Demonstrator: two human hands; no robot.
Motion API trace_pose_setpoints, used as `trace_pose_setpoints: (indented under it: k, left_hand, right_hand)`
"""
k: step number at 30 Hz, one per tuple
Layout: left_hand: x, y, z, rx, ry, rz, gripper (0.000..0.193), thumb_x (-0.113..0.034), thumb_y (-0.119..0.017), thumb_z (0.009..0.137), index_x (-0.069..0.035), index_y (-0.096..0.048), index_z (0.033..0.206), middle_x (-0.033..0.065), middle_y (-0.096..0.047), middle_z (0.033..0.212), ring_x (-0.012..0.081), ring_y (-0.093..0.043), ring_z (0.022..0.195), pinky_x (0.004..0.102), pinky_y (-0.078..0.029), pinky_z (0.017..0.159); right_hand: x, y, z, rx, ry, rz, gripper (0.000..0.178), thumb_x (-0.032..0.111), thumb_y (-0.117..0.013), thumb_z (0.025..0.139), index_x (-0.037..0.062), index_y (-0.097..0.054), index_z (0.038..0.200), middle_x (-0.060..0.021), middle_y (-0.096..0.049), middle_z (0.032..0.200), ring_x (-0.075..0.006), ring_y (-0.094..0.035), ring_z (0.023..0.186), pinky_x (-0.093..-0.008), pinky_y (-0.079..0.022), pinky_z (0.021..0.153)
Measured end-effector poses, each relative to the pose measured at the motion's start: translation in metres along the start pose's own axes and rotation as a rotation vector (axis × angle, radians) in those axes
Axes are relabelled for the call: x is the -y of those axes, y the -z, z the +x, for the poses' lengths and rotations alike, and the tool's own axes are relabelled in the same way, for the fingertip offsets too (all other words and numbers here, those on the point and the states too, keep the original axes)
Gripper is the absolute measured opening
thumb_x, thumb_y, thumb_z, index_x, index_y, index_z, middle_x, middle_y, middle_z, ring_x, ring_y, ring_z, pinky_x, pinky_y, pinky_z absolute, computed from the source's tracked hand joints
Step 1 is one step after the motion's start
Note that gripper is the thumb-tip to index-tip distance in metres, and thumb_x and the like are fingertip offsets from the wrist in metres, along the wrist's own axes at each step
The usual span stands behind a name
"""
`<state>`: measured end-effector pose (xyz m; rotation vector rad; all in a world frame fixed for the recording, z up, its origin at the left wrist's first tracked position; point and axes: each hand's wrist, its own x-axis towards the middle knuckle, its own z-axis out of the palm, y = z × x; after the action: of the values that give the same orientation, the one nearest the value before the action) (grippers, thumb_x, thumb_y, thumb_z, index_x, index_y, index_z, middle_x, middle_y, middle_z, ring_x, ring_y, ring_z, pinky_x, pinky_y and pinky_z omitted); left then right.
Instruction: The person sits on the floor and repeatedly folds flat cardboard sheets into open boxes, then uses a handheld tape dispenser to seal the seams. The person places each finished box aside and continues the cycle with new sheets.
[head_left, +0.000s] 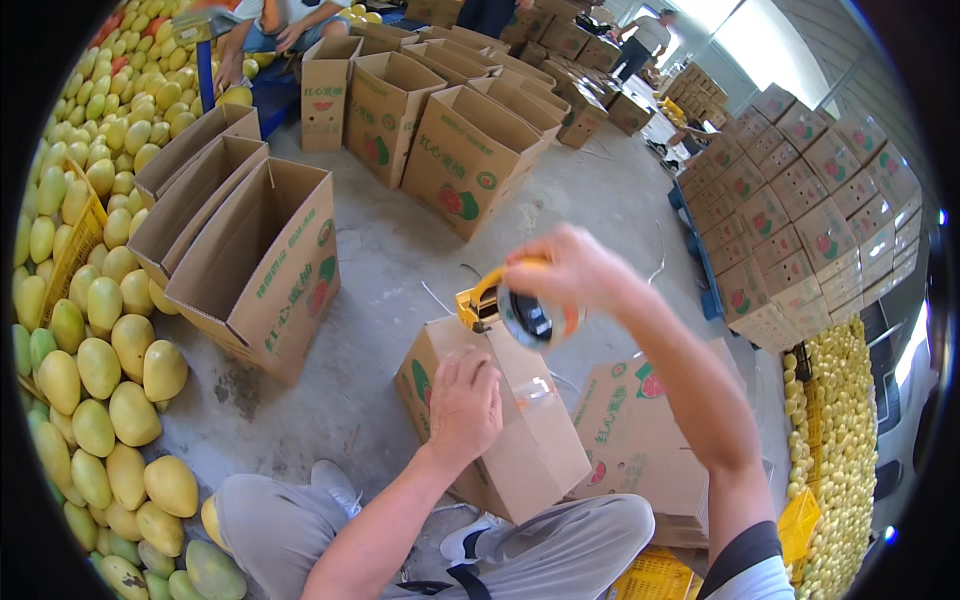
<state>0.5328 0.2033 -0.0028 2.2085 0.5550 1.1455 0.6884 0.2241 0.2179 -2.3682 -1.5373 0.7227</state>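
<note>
A cardboard box [540,455] stands between my knees, its top seam facing up. My left hand [466,408] lies on the box's left top edge, fingers resting flat against the cardboard with nothing in them. Above the box's far end, my right hand [578,272] grips a yellow tape dispenser [468,309] with a roll of packing tape on it. The dispenser's head is at the far edge of the box top; whether it touches cannot be made out. A strip of shiny clear tape [536,392] lies across part of the top.
Flattened cardboard boxes [640,440] are stacked at my right. Open upright boxes [290,270] stand left and ahead. Pomelo-like yellow fruit [130,400] heaps up on the left, more at far right. Taped boxes [790,220] rise on a blue pallet. Other people are farther back.
</note>
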Motion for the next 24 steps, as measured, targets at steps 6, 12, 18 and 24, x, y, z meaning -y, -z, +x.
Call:
trace_pose_setpoints:
  k: [6, 12, 18, 24]
  left_hand:
    - [-0.001, -0.020, -0.006, -0.034, 0.054, 0.036, 0.010, -0.003, -0.062, 0.089, -0.001, -0.057, 0.097, 0.0172, -0.058, 0.116, 0.0378, -0.055, 0.111, 0.0481, -0.044, 0.100]
    - [0.004, -0.023, -0.007, -0.048, 0.030, 0.067, 0.011, 0.000, -0.060, 0.091, -0.001, -0.056, 0.101, 0.0183, -0.056, 0.119, 0.0393, -0.054, 0.111, 0.0483, -0.044, 0.099]
    - [-0.001, -0.021, -0.011, -0.007, 0.024, 0.200, 0.032, -0.001, -0.060, 0.093, -0.007, -0.064, 0.124, 0.0177, -0.055, 0.134, 0.0384, -0.053, 0.123, 0.0469, -0.042, 0.106]
    - [0.014, -0.026, -0.015, 0.143, 0.004, 0.328, 0.027, -0.014, -0.058, 0.099, -0.011, -0.074, 0.120, 0.0091, -0.054, 0.153, 0.0376, -0.043, 0.144, 0.0481, -0.033, 0.119]
  right_hand:
    - [-0.037, -0.034, -0.183, -0.264, -0.144, 0.089, 0.044, 0.034, -0.068, 0.082, 0.0039, -0.076, 0.113, -0.0207, -0.074, 0.088, -0.0369, -0.073, 0.079, -0.0386, -0.057, 0.073]
    - [-0.053, -0.061, -0.378, -0.246, -0.189, 0.031, 0.045, 0.033, -0.077, 0.078, 0.0104, -0.075, 0.117, -0.0168, -0.064, 0.073, -0.0330, -0.067, 0.066, -0.0425, -0.054, 0.064]
    - [-0.061, -0.096, -0.472, -0.200, -0.355, 0.059, 0.049, 0.035, -0.079, 0.071, 0.0126, -0.075, 0.114, -0.0118, -0.058, 0.067, -0.0289, -0.058, 0.057, -0.0385, -0.046, 0.055]
    - [-0.126, -0.240, -0.327, -0.280, -0.277, -0.001, 0.039, 0.043, -0.071, 0.082, 0.0175, -0.073, 0.111, -0.0145, -0.068, 0.081, -0.0349, -0.067, 0.069, -0.0489, -0.053, 0.062]
